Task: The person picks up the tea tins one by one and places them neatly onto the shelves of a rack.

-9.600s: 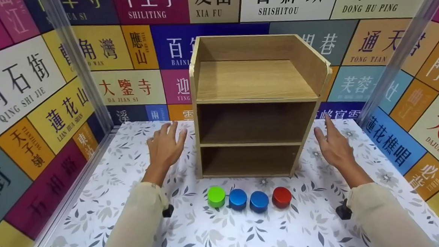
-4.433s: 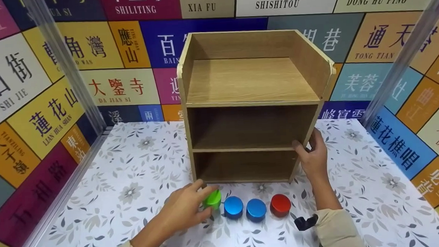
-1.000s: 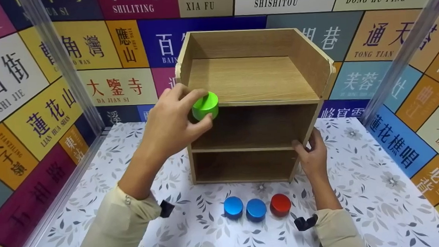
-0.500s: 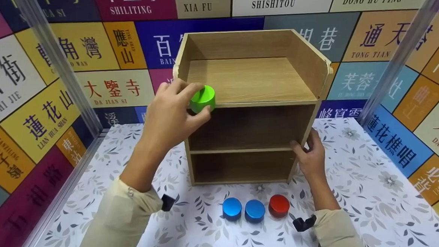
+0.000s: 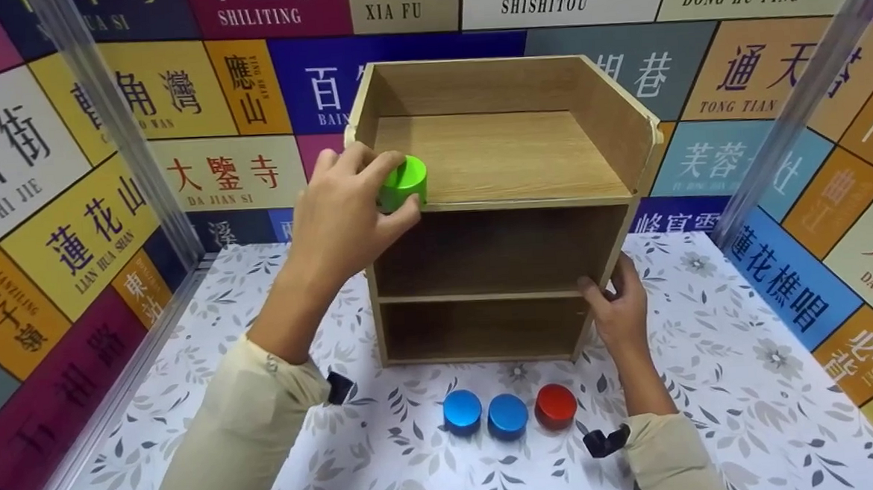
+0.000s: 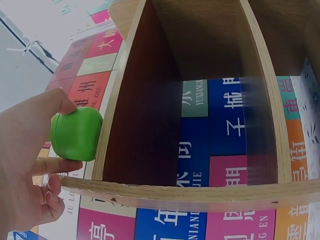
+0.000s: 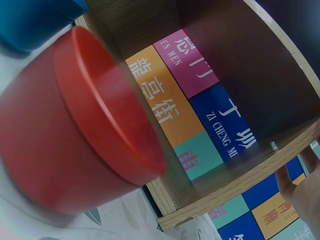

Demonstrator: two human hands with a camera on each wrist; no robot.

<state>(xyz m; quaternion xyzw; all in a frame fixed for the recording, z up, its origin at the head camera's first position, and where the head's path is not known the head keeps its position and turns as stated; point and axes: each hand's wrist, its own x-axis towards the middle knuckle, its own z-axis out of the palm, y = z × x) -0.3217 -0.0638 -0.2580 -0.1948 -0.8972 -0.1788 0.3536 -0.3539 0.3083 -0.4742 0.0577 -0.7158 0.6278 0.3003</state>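
My left hand (image 5: 341, 212) pinches a small round bright-green container (image 5: 409, 178) between thumb and fingers, at the front left edge of the top board of a wooden shelf (image 5: 514, 155). In the left wrist view the green container (image 6: 80, 132) has a seam like a lid's and sits right beside the board's edge. Lower on the right, my right hand (image 5: 621, 310) grips the shelf's side panel, thumb at the front edge and fingers along the outer face. Fingers of this right hand (image 7: 305, 195) show at the right wrist view's edge.
Before the shelf, on a leaf-patterned white cloth (image 5: 328, 460), stand a blue container (image 5: 462, 412), a second blue container (image 5: 507, 416) and a red container (image 5: 556, 405). Printed wall panels (image 5: 231, 173) close in the back and sides. The shelf has two lower compartments.
The left hand took the green container from the left end of the row and raised it to the top board, rising slightly in the last second. Earlier, the right hand moved onto the shelf's side.
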